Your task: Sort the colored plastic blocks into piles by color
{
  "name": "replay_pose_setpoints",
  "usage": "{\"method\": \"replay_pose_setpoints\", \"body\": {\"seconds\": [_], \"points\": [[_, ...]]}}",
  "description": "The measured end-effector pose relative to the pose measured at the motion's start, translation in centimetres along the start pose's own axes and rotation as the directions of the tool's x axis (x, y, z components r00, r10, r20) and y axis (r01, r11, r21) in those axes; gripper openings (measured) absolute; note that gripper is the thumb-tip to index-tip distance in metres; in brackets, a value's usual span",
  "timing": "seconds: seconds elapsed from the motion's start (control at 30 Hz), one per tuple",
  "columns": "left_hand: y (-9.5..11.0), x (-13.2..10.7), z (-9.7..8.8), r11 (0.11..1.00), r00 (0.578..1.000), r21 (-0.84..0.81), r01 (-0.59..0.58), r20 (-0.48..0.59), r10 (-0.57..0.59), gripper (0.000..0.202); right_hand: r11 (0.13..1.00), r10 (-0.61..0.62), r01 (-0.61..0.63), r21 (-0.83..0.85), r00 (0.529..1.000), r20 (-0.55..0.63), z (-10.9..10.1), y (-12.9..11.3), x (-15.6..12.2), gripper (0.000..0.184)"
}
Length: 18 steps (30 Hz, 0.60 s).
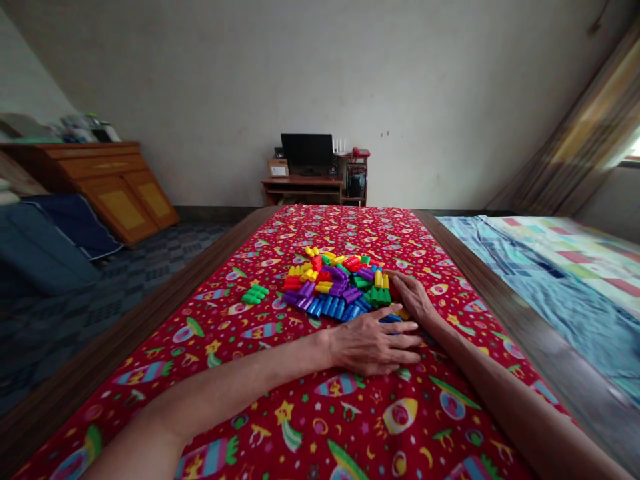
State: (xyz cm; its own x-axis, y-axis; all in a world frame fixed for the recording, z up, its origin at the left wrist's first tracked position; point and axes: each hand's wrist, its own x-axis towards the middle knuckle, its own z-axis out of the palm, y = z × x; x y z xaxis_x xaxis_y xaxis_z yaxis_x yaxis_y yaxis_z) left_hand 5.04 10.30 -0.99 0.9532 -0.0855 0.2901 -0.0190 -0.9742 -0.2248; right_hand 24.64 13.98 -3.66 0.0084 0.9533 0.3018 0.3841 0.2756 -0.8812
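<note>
**Both hands at the edge of a block heap**

A heap of blocks [334, 283] lies in the middle of the tabletop [150, 312]. They are glossy moulded plastic with rounded, ribbed studs, in blue, purple, yellow, red and green. The tabletop's dark wooden rim frames a red cotton cloth [300, 417] printed with rockets, stars and moons.

The left hand [373, 347] lies palm down on the cloth just in front of the blue blocks, fingers flat and loosely spread, gripping nothing. The right hand [413, 297] rests against the heap's right side, its fingers reaching into the green and yellow pieces; I cannot tell whether they grip one. A single green block [255, 294] sits apart, to the left of the heap.
</note>
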Motion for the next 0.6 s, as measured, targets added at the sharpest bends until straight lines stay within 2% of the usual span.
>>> {"method": "replay_pose_setpoints", "body": {"seconds": [0.07,0.13,0.2,0.3,0.37,0.4,0.43,0.47,0.53,0.6], "points": [[-0.2,0.7,0.7,0.995,0.995,0.026,0.097,0.027,-0.098,0.035,0.968,0.0,-0.01,0.251,0.999,0.039,0.0,0.0,-0.1,0.054],[-1.1,0.6,1.0,0.974,0.975,0.073,0.215,0.048,-0.219,0.034,0.921,0.024,-0.036,0.389,0.999,0.038,0.0,0.2,-0.2,0.054],[-2.1,-0.1,0.8,0.956,0.957,0.104,0.275,0.071,-0.282,0.033,0.911,0.067,-0.072,0.405,0.997,0.026,0.0,0.3,-0.3,0.056],[-2.5,-1.9,-0.8,0.956,0.952,0.051,0.29,0.086,-0.293,0.034,0.92,0.119,-0.115,0.374,0.993,0.013,0.1,0.4,-0.3,0.061],[-2.6,-3.8,-2.5,0.94,0.939,-0.017,0.342,0.047,-0.341,0.037,0.924,0.129,-0.126,0.362,0.992,0.018,0.1,0.4,-0.3,0.064],[-2.7,-5.2,-3.3,0.912,0.913,-0.039,0.409,0.015,-0.409,0.039,0.929,0.123,-0.123,0.349,0.992,0.021,0.1,0.3,-0.3,0.066],[-3.0,-6.9,-4.0,0.864,0.864,-0.043,0.501,-0.024,-0.502,0.042,0.939,0.11,-0.111,0.324,0.994,0.022,0.1,0.3,-0.3,0.067],[-3.4,-9.0,-4.5,0.791,0.789,-0.031,0.611,-0.063,-0.612,0.044,0.954,0.089,-0.091,0.284,0.996,0.022,0.1,0.2,-0.3,0.067],[-4.6,-13.7,-4.9,0.568,0.559,-0.001,0.823,-0.18,-0.81,0.05,0.987,0.029,-0.03,0.156,0.999,0.014,0.2,-0.1,-0.4,0.066],[-6.1,-18.2,-4.4,0.344,0.332,0.004,0.939,-0.27,-0.904,0.059,1.0,-0.02,0.02,0.001,1.0,0.017,0.4,-0.4,-0.5,0.063]]}}
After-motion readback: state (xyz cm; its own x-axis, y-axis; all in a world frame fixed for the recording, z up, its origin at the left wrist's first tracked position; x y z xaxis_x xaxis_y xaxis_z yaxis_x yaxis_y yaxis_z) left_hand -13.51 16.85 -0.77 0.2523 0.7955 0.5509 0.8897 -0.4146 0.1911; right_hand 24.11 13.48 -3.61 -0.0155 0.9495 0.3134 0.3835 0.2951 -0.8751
